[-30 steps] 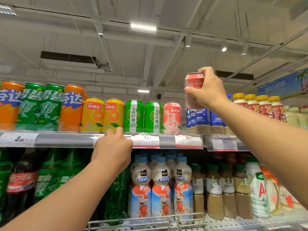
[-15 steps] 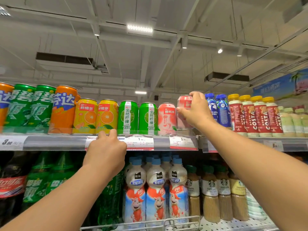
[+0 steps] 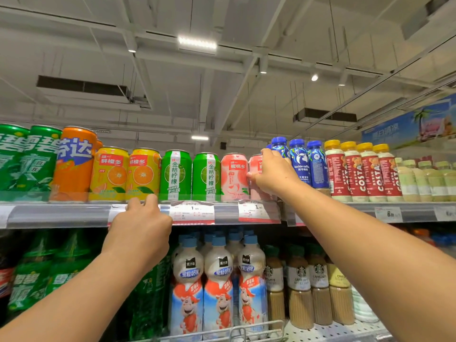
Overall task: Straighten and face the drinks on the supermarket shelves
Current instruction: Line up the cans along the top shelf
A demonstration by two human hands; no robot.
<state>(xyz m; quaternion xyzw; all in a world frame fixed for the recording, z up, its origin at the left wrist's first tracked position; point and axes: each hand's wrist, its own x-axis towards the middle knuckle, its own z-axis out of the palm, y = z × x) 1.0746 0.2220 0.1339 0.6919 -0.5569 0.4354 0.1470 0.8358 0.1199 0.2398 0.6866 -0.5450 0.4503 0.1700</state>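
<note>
Top shelf (image 3: 61, 214): long front rail with price tags; it carries one row of upright cans and bottles, set close side by side.
Lower shelf (image 3: 328, 328): milk drinks, coffee bottles and green soda bottles stand below, behind a wire front.
Right hand (image 3: 274, 175): fingers and thumb curled round a pink peach can (image 3: 255, 177), which stands at the shelf front, between its twin pink can (image 3: 234, 177) and the blue luckin coffee bottles (image 3: 299, 162).
Left hand (image 3: 142, 227): fingers hooked over the rail below the yellow orange cans (image 3: 125, 175), apparently bracing; it holds no drink.
Step in hand: likely seating and facing the gripped can. Its label is mostly hidden by the hand, so whether it faces out cannot be told.
Doing it well: I would turn the can on its base until the label matches the twin, then draw it level with the row's front line.
Edges: a low clear lip runs along the shelf front; keep the base behind it.
Open room: tight on both sides, neighbours just beside; free space lies above and toward the person.
</note>
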